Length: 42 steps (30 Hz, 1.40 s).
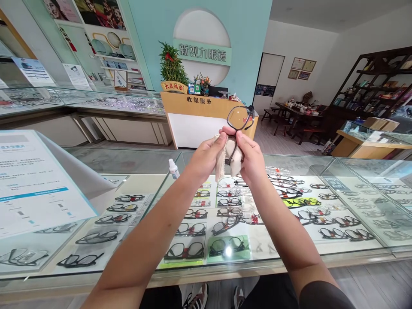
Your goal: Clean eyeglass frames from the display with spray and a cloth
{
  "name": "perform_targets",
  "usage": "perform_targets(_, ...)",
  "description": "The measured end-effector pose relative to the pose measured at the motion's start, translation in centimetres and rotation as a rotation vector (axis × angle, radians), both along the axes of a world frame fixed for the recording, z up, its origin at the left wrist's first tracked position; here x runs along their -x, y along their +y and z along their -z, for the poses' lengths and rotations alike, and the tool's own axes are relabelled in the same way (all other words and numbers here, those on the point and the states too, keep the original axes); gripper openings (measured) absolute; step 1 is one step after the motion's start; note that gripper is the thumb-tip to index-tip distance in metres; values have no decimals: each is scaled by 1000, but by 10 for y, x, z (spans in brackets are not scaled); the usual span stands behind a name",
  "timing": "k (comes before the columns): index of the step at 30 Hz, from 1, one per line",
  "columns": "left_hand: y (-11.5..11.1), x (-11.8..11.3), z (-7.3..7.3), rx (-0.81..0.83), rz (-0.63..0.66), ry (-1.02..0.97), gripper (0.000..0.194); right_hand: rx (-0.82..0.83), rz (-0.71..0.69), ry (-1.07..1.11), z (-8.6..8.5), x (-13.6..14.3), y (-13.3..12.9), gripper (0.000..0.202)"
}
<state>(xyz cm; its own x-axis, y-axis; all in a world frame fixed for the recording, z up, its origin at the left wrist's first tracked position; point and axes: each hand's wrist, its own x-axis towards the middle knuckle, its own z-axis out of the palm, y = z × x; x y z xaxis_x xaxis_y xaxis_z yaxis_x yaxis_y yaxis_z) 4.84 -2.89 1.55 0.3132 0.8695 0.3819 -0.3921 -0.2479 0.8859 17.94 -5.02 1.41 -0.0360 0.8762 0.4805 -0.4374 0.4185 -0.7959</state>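
Observation:
Above the glass display counter, both hands are raised close together at the centre of the head view. My left hand (210,152) is closed on a beige cloth (220,165), which wraps the near part of a pair of dark-framed glasses (238,118). My right hand (251,154) pinches the same glasses near the middle of the frame, with cloth hanging below its fingers. One lens stands up above the fingertips; the other is mostly hidden by cloth and fingers. A small white bottle (174,168) stands on the counter, left of my hands.
The glass counter (151,268) holds rows of glasses (183,250). A large printed sheet (35,184) stands at the left. Beyond are a wood-topped reception desk (196,128), more glass cases (112,101), and a dark table with stools at the right.

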Motion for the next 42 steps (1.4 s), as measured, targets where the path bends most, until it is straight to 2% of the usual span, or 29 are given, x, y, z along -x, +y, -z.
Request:
perform_targets(4, 7, 7, -4, 69, 69, -48, 54, -47, 56, 44, -4, -14, 7, 34)
perform_targets(10, 21, 25, -11, 134, 0, -142, 39, -72, 193, -22, -14, -33, 9, 36)
perform_targets(15, 21, 36, -20, 82, 25, -132, 47, -78, 72, -110, -17, -33, 1, 34)
perform_targets(21, 8, 36, -28, 50, 50, -101, 52, -38, -99, -328, -12, -28, -4, 41)
perform_targets(25, 3, 36, -26, 14, 106, -64, 48, -67, -126, -375, -9, -24, -3, 39)
perform_targets(33, 5, 31, -15, 8, 22, -4, 49, -77, -181, -486, -11, -28, -4, 39)
perform_targets(38, 3, 26, -16, -47, 1, 40, 53, -55, -216, -506, -11, -31, -2, 42)
perform_targets(42, 1, 26, -18, -87, 57, 93, 54, -49, -240, -492, -11, -30, -1, 42)
